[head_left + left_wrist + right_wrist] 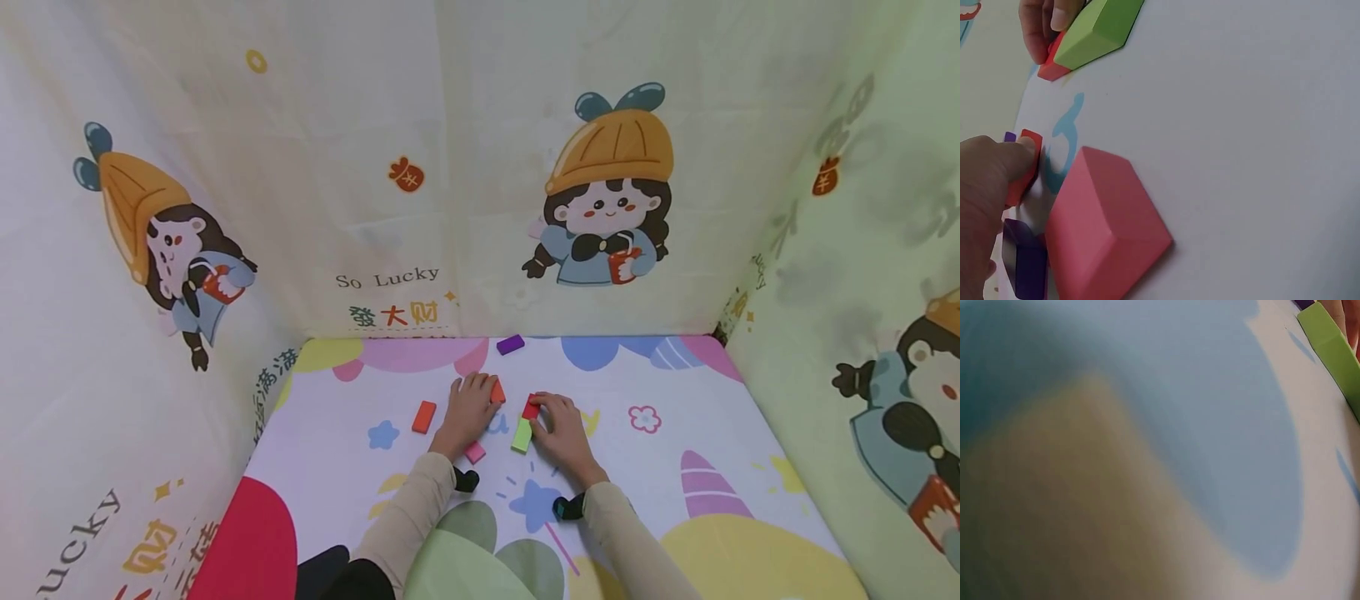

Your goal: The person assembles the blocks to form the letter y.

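Observation:
My left hand [471, 408] pinches an orange-red block [498, 392], with the thumb [1022, 153] against its near face in the left wrist view. To the right, my right hand [562, 429] grips a small red block [531, 407] between thumb and fingers. A light green block [521, 436] lies end to end with the red one, touching it. Below my left wrist sits a pink block [475, 452], large in the left wrist view. Beside it there, a dark purple block [1025, 262] is partly behind the left hand; that hand hides it in the head view.
Another orange block [423, 417] lies left of my left hand. A purple block [511, 344] rests at the mat's far edge. The printed mat [622, 467] is bounded by cloth walls [480, 167] at the back and sides. A blurred sleeve [1072, 506] fills much of the right wrist view.

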Motion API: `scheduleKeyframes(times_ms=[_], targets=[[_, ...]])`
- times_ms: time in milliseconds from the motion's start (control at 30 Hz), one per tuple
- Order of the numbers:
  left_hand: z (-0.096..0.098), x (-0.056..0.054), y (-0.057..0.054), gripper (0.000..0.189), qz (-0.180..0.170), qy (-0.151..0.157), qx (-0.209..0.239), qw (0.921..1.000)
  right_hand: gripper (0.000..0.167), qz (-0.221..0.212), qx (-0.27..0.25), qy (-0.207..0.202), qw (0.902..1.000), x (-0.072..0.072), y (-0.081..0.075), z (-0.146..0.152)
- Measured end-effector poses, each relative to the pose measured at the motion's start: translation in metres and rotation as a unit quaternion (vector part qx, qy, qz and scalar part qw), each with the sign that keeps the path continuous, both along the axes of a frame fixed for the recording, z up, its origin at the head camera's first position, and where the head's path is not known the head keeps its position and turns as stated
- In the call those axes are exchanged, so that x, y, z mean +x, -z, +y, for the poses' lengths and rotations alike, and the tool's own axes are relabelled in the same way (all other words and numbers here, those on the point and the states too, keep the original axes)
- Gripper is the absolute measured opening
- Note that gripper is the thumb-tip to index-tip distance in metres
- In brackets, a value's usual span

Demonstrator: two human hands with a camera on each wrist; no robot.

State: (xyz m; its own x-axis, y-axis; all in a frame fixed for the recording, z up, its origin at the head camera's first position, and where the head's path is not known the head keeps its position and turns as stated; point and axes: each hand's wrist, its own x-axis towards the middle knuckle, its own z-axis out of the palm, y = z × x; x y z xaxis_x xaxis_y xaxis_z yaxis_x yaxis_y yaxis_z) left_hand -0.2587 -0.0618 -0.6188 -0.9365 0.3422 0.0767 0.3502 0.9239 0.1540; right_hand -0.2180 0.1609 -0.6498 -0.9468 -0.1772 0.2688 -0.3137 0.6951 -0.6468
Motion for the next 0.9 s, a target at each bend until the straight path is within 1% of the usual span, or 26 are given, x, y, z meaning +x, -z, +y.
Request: scheduleKeyframes(times_ms=[100, 233, 400, 633, 733, 900], targets=[[0.000, 0.005, 0.000, 0.061, 0.008, -0.002, 0.012, 0.9999, 0.039, -0.003, -0.003, 0.001, 1.0000, 0.000, -0.001, -0.001], [-0.001, 0.016, -0.004, 0.060, 0.016, 0.001, 0.034, 0.9993, 0.039, -0.003, -0.001, 0.001, 1.0000, 0.001, -0.002, -0.002], [0.001, 0.027, -0.004, 0.060, 0.024, 0.007, 0.042, 0.9988, 0.038, -0.013, 0.000, 0.006, 0.9999, 0.001, -0.002, -0.001], [0.008, 0.033, -0.004, 0.058, 0.022, 0.011, 0.066, 0.9975, 0.039, 0.005, 0.000, 0.004, 1.0000, 0.001, -0.003, -0.001], [0.009, 0.035, -0.006, 0.057, 0.025, 0.012, 0.068, 0.9973, 0.038, 0.004, -0.001, 0.004, 1.0000, 0.002, -0.003, -0.001], [0.008, 0.042, -0.007, 0.055, 0.018, 0.007, 0.075, 0.9970, 0.038, 0.006, -0.002, 0.002, 1.0000, 0.002, -0.003, -0.001]])
